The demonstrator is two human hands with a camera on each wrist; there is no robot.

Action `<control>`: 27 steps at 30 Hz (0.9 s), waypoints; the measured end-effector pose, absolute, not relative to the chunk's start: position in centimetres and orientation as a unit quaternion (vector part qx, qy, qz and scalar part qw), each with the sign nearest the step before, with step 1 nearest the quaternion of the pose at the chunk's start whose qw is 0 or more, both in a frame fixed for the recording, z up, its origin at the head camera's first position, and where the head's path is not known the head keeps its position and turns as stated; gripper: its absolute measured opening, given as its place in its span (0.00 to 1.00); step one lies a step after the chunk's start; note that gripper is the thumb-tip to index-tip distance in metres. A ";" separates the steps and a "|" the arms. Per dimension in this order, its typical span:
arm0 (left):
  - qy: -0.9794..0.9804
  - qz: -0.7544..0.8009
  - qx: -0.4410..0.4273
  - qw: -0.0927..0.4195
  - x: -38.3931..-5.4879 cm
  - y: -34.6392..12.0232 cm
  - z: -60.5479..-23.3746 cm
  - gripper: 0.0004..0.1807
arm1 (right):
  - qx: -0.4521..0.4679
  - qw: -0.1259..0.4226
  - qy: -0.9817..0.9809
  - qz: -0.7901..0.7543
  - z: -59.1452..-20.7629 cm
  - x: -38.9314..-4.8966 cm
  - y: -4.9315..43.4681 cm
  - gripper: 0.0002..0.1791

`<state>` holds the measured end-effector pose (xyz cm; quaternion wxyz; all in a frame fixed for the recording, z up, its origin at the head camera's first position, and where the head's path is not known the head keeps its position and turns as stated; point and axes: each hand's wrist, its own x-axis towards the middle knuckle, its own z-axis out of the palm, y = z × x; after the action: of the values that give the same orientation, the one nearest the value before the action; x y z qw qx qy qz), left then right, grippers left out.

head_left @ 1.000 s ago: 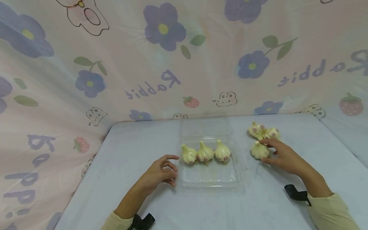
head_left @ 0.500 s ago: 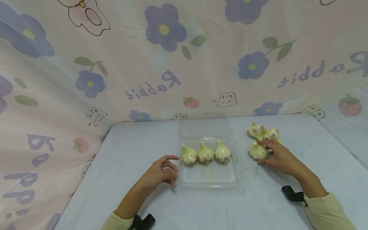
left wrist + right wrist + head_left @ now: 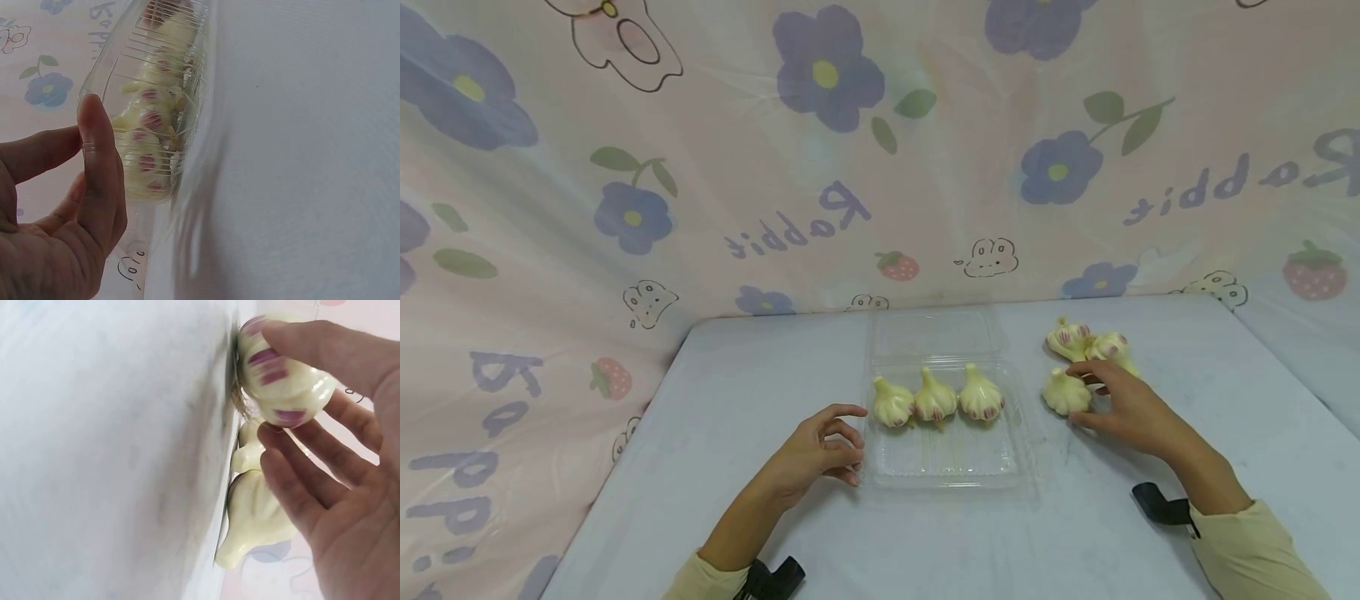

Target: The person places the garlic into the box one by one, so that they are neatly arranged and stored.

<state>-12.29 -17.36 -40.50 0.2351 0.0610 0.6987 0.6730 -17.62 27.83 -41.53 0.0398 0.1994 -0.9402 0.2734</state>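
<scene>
In the head view my right hand (image 3: 1123, 404) holds a pale garlic bulb (image 3: 1067, 392) at its right side, thumb in front and fingers behind. Purple streaks show on this bulb in the right wrist view, its roots close to the tabletop. At the middle of the table, a clear plastic clamshell box (image 3: 951, 462) has its lid (image 3: 936, 332) folded back. Three garlic bulbs (image 3: 936, 395) stand in a row along the back of its tray. My left hand (image 3: 820, 454) is at the box's left edge, fingers relaxed, fingertips right at the rim.
Two more garlic bulbs (image 3: 1067, 340) lie just behind the right hand. A white-covered table (image 3: 760, 367) holds everything, with a printed flower curtain (image 3: 925, 167) behind it. Black wrist cameras (image 3: 1161, 504) are strapped by the sleeves.
My right hand has shifted slightly left with the garlic bulb, exposing more of the bulb behind it. The left hand and the box have stayed in place.
</scene>
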 end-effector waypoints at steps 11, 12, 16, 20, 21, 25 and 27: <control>0.697 0.674 0.063 0.236 -12.4 -17.4 -40.5 0.34 | 0.184 0.048 -0.940 0.283 -41.2 -17.4 27.5 0.34; 0.698 0.674 0.063 0.236 -12.3 -17.4 -40.5 0.34 | 0.185 0.055 -0.940 0.281 -41.2 -17.4 27.4 0.34; 0.699 0.673 0.063 0.236 -12.3 -17.3 -40.5 0.34 | 0.191 0.083 -0.938 0.278 -41.1 -17.3 27.4 0.34; 0.698 0.674 0.061 0.235 -12.3 -17.3 -40.4 0.34 | 0.193 0.105 -0.938 0.269 -40.9 -17.1 27.4 0.34; 0.698 0.673 0.061 0.235 -12.3 -17.3 -40.4 0.34 | 0.194 0.106 -0.938 0.268 -40.8 -17.1 27.5 0.34; 0.698 0.673 0.061 0.236 -12.2 -17.3 -40.3 0.34 | 0.196 0.119 -0.936 0.266 -40.6 -17.0 27.4 0.34; 0.699 0.672 0.063 0.236 -12.2 -17.3 -40.3 0.34 | 0.199 0.125 -0.935 0.268 -40.5 -17.0 27.3 0.35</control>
<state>-12.23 -17.31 -40.29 0.2355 0.0633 0.6993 0.6720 -16.97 27.34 -40.51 0.1246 0.1985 -0.9345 0.2678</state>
